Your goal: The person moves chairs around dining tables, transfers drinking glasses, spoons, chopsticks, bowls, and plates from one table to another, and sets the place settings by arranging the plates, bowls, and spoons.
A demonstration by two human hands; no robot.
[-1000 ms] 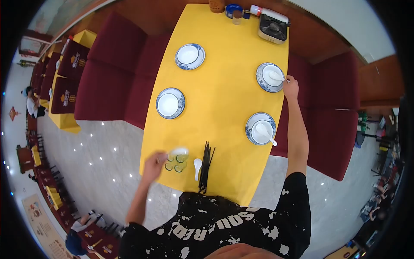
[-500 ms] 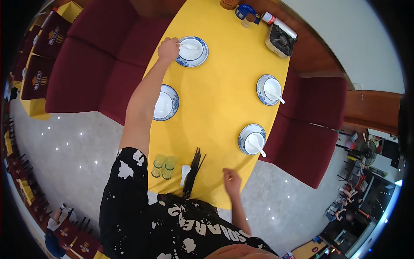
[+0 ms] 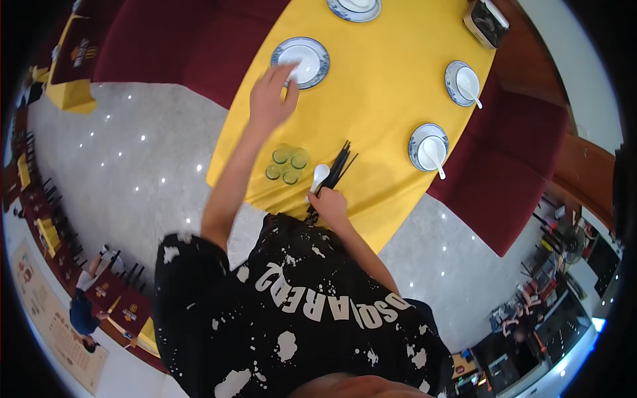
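My left hand (image 3: 271,99) reaches over the near edge of a white bowl (image 3: 308,67) on a blue-patterned plate (image 3: 322,54). Its fingers are apart and nothing shows in them; whether they touch the bowl I cannot tell. Low on the table, my right hand (image 3: 332,205) has its fingers closed at the handle end of a white soup spoon (image 3: 321,173). Right beside it lies a bundle of black chopsticks (image 3: 339,163), its lower end partly behind the hand. Several green-tinted glasses (image 3: 290,176) stand left of the spoon.
Two bowls with white spoons stand along the right of the yellow-clothed table (image 3: 378,93), one of them a near bowl (image 3: 428,147). Another plate (image 3: 355,12) is at the top. A portable stove (image 3: 486,25) sits at the far right. Maroon seats (image 3: 501,166) flank the table.
My left hand has left the far bowl with the spoon and come back to the nearer left bowl. My right hand has moved left onto the spoon handle. The view has shifted.
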